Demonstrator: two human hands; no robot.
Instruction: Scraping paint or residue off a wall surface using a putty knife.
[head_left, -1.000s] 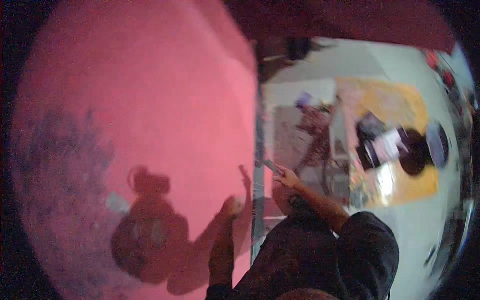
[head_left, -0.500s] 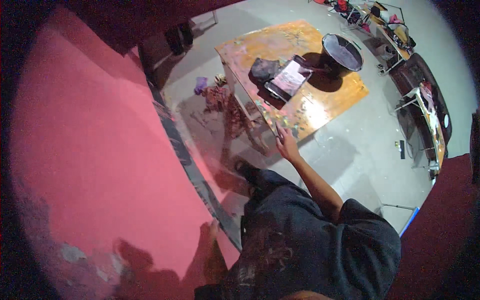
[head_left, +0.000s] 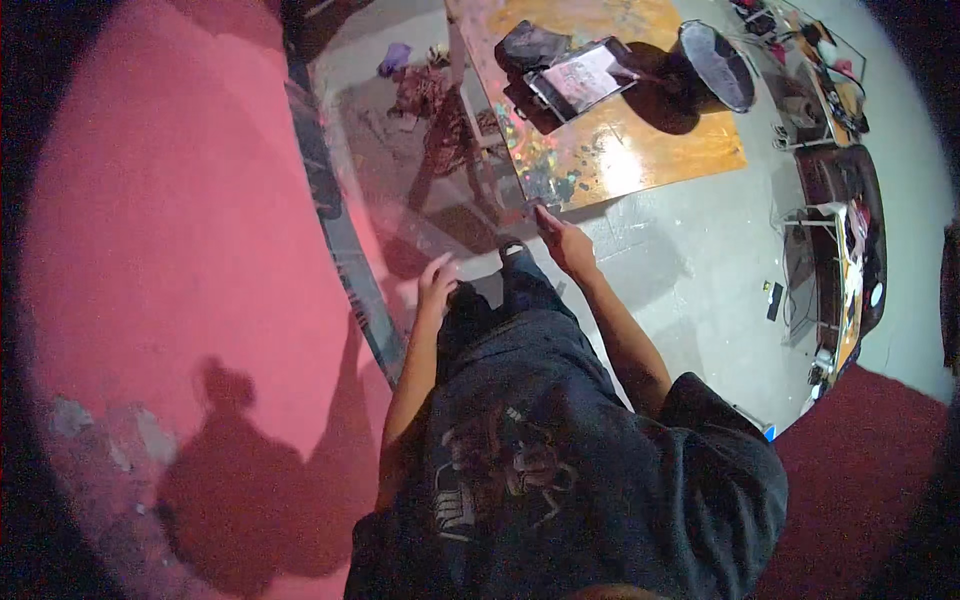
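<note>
My right hand (head_left: 567, 246) is closed on a thin dark tool (head_left: 540, 209), just off the near corner of a paint-spattered wooden table (head_left: 690, 160). The tool is small here, and I cannot tell its exact kind. My left hand (head_left: 437, 283) hangs in front of my legs, its fingers apart and nothing seen in them. It is a short way from the pink wall (head_left: 190, 250). On the tabletop a dark tray with a pale, pink-smeared middle (head_left: 585, 78) lies between a dark crumpled bundle (head_left: 530, 47) and a black bucket (head_left: 716, 66).
Stained cloth (head_left: 425, 92) and a purple rag (head_left: 395, 59) lie on the floor left of the table. A dark strip (head_left: 335, 240) runs along the wall's foot. At the right stand a dark sofa (head_left: 845, 170) and cluttered side tables (head_left: 850, 290).
My left hand has come away from beside the wall and now hangs before my legs. My right hand still holds the tool; the view has shifted, with the table higher in it.
</note>
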